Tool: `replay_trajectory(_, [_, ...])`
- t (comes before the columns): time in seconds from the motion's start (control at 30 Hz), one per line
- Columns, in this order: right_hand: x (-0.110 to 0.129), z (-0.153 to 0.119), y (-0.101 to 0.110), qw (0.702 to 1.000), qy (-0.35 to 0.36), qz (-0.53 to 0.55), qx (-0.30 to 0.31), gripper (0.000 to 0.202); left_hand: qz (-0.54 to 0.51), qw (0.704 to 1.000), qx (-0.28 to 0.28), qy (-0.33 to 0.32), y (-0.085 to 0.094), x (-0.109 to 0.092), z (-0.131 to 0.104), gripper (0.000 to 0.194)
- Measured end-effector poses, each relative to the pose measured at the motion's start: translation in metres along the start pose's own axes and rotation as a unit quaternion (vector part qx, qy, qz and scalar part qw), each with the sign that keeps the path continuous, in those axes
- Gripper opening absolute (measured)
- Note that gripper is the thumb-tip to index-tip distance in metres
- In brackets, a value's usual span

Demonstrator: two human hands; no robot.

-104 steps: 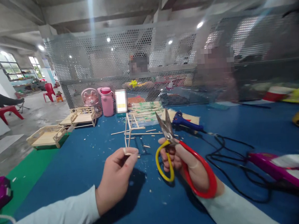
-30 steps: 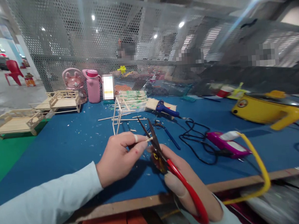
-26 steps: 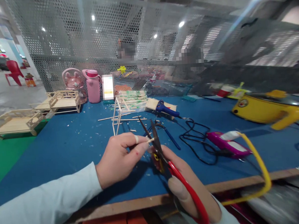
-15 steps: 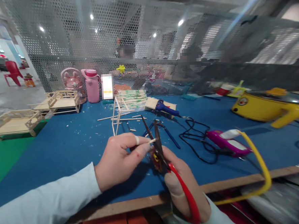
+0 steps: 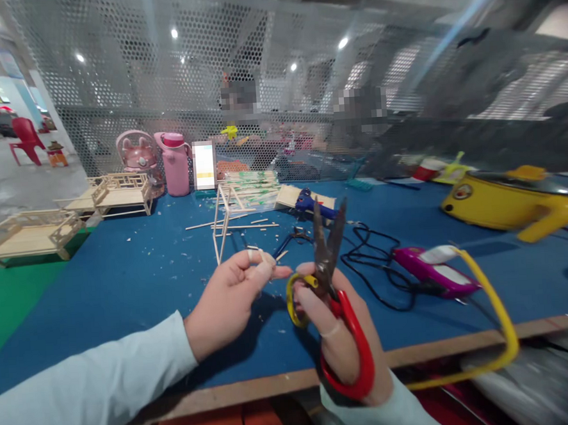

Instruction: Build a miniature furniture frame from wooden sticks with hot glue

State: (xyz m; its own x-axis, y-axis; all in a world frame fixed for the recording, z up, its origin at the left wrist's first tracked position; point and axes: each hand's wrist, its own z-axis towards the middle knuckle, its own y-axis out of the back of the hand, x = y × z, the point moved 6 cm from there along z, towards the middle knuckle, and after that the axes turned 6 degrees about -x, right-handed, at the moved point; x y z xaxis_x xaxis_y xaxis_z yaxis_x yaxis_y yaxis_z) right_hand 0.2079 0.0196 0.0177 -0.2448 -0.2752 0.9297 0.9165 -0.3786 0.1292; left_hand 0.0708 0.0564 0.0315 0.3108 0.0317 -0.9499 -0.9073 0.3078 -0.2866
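My left hand [image 5: 231, 299] is closed in a pinch, with a short piece of thin wooden stick [image 5: 262, 256] between thumb and fingers. In my right hand [image 5: 354, 336] is a pair of scissors [image 5: 326, 261], its dark blades parted and pointing up and away. A red handle loop lies along the palm, and a yellow loop [image 5: 292, 302] circles near the thumb. Just beyond my hands stands a thin stick frame [image 5: 222, 226] on the blue table [image 5: 140, 298]. Dark blue pliers [image 5: 286, 243] lie behind the left fingertips, partly hidden.
Loose sticks [image 5: 251, 182] and a blue glue gun [image 5: 307, 201] lie at the back. Small wooden beds [image 5: 30, 234] stand left, beside a pink bottle [image 5: 175, 164]. At right are a purple tool [image 5: 432, 271] with black cord and a yellow pot [image 5: 485, 203]. A mesh screen [image 5: 150, 73] rises behind.
The scissors have come away from the stick piece, turning upright and moving right. My left hand has drawn slightly left, keeping its pinch.
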Motion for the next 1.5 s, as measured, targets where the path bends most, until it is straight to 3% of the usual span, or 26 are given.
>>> replay_trajectory(0.17, [0.002,0.001,-0.014,0.994,-0.045,0.104,0.008,0.028,-0.061,0.997,0.008,0.043,-0.003,0.007,-0.003,0.021])
replay_trajectory(0.4, [0.004,0.005,-0.021,0.982,-0.059,0.178,-0.005,0.035,0.071,0.997,0.011,-0.029,-0.001,0.003,-0.006,0.019])
replay_trajectory(0.5, [0.013,0.013,-0.009,0.99,-0.02,0.136,-0.016,0.031,0.087,0.994,0.013,-0.064,0.0,-0.003,-0.008,0.019])
replay_trajectory(0.67, [0.03,0.022,-0.008,0.99,0.083,-0.042,0.105,0.022,0.263,0.954,0.013,-0.146,-0.002,-0.015,-0.009,0.021])
replay_trajectory(0.83, [0.024,0.022,-0.01,0.997,0.066,-0.012,0.037,0.024,0.325,0.926,0.037,-0.19,-0.004,-0.018,-0.008,0.023])
replay_trajectory(0.93, [0.015,0.019,-0.015,0.998,0.03,0.039,0.03,0.03,0.329,0.922,0.004,-0.202,0.001,-0.025,-0.006,0.022])
replay_trajectory(1.1, [0.005,0.009,-0.026,0.991,0.033,0.021,0.131,0.038,0.299,0.926,-0.074,-0.218,0.012,-0.043,0.001,0.018])
replay_trajectory(1.33, [0.008,0.0,-0.03,0.984,0.057,0.009,0.167,0.036,0.237,0.946,-0.099,-0.2,0.017,-0.045,0.003,0.012])
replay_trajectory(1.5, [0.011,-0.001,-0.03,0.984,0.065,0.016,0.166,0.045,0.239,0.943,-0.112,-0.204,0.018,-0.045,0.002,0.012])
